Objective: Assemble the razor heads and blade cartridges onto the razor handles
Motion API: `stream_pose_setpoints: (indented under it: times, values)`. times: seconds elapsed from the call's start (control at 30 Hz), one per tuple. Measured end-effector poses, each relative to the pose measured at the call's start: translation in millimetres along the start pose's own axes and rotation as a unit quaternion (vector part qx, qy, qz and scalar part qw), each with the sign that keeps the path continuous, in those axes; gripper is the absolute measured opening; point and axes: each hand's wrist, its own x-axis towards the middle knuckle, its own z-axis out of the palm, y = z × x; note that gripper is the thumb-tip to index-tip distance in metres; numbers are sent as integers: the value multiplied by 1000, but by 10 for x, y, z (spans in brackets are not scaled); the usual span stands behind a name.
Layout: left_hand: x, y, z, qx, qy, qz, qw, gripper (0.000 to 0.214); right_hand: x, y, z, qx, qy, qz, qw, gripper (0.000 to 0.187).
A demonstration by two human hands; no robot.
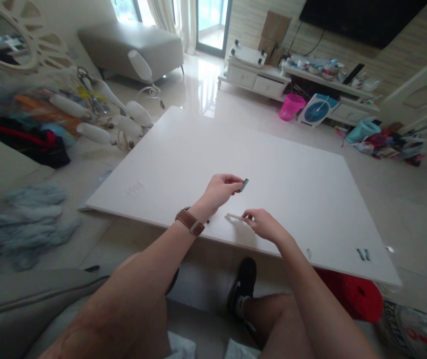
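Note:
My left hand (pixel 221 192), with a brown watch strap on its wrist, pinches a small green circuit-board-like strip (pixel 244 185) above the white board (pixel 273 169). Lower and to the right, my right hand (pixel 263 223) is closed on a thin white plastic piece (pixel 235 217), whose free end points left toward my other wrist. The two held pieces are apart. On the board by my left wrist lies a tiny dark part (pixel 208 221). Two dark green strips (pixel 363 255) rest near the board's right corner, and a small clear piece (pixel 309 253) lies near its front edge.
Several clear pieces (pixel 134 188) lie at the board's left. Beyond that side stands a lamp with white shades (pixel 127 124). A red stool (pixel 363 296) is under the right front edge. A pink basket (pixel 292 106) and a blue fan (pixel 316 109) stand behind.

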Motion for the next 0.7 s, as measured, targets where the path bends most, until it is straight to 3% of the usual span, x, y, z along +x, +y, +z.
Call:
stream_pose_setpoints:
  times: [0.07,0.23,0.3,0.4,0.43,0.47,0.5,0.57,0.63,0.7]
  values:
    - [-2,-2,-3,1,-1,1,1000,7,75,97,-4,-34,91,13,995,21]
    - [-9,-8,0,2,-3,7,1000,7,204,167,129,-1,128,4,992,26]
    - [-8,-13,6,1,-6,9,1000,7,190,128,149,32,62,18,997,29]
    - [-7,-16,6,5,-5,5,1000,7,116,83,87,84,-186,9,979,28]
    - [-8,-13,3,6,-4,3,1000,8,91,84,50,98,-236,-2,967,27]
    - [-10,-8,-3,6,-3,1,1000,8,75,95,11,109,-244,-12,964,26]
    - [-14,0,-9,4,-2,1,1000,7,68,116,-26,116,-208,-17,971,25]
    - [-22,17,-21,1,0,4,1000,7,84,176,-78,110,-61,-4,992,25]
    - [-29,32,-28,-1,1,5,1000,6,120,237,-88,76,60,33,995,25]
    - [-31,41,-26,-1,1,4,1000,6,141,265,-56,40,104,56,992,23]
